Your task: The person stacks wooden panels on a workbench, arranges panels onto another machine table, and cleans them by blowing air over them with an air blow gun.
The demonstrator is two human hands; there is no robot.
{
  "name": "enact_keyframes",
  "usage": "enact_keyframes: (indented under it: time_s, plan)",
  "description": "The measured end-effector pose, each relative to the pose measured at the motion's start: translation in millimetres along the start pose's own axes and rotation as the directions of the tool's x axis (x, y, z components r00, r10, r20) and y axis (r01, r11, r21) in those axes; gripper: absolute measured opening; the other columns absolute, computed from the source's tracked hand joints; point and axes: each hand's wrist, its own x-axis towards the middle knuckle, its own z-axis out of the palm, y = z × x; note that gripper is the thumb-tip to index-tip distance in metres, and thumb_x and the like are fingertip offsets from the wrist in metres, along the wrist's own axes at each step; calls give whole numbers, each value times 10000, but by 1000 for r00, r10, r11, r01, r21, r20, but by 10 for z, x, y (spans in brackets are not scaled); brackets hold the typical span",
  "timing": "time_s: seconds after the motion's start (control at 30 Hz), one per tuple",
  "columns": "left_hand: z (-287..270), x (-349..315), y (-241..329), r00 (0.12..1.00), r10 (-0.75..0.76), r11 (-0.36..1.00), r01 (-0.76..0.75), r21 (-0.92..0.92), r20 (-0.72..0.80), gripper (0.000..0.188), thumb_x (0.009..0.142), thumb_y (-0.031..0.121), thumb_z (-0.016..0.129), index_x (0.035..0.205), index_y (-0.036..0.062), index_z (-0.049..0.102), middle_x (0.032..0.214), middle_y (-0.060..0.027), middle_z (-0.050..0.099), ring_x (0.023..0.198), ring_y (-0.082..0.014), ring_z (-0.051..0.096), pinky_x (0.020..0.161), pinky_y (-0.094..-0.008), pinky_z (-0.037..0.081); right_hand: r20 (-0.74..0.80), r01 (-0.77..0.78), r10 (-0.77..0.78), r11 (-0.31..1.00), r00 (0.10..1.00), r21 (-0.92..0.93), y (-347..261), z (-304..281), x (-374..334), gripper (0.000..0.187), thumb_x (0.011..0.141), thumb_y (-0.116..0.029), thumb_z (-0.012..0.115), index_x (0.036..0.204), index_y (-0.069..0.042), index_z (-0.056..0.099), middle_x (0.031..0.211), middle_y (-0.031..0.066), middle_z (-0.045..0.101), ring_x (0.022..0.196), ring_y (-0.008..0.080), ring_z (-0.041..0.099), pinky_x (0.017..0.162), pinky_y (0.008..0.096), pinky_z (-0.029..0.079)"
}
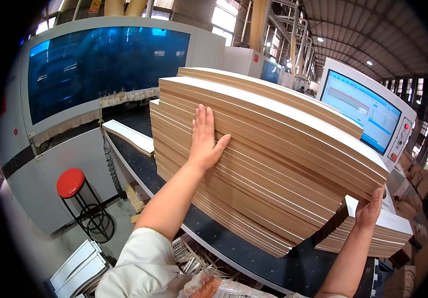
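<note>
A tall stack of white-faced boards with brown edges (273, 164) stands on a dark table in front of me. My left hand (206, 141) lies flat against the front edges of the boards, fingers up and thumb spread. At the stack's right end, my right hand (369, 211) presses against the lower corner of the upper boards; its thumb points up, and its other fingers are partly hidden. Below that hand sits a lower pile of similar boards (373, 228). Some boards on top are set back from the front.
The dark table (224, 231) also bears a narrow white board piece (129, 136) at left. A large machine with a blue window (109, 64) stands behind. At right is a control screen (360, 109). A red stool (70, 183) and cut pieces (81, 268) occupy the floor at left.
</note>
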Motion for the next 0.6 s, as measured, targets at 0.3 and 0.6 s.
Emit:
enact_keyframes:
  time_s: [0.3,0.6]
  plan:
    - [-657,517,-2476,730,-645,737,515,-438,-227,750,903,466,414,1390,-44,157,1441,-246,180,1354,-335,153,1096,-356,135,-136,-26,25,1000,990,-5,36,170,2,571,920,-405,460,1331,-34,321,1277,105,441,1175,200,432,991,330,338]
    - [-177,917,-2745,680,-607,781,606,-152,-411,673,901,568,265,1078,-18,545,1115,-271,522,1083,-421,437,931,-466,328,-84,-122,102,948,991,-294,89,457,7,624,920,-458,420,1344,-20,288,1286,113,431,1175,197,420,976,306,335]
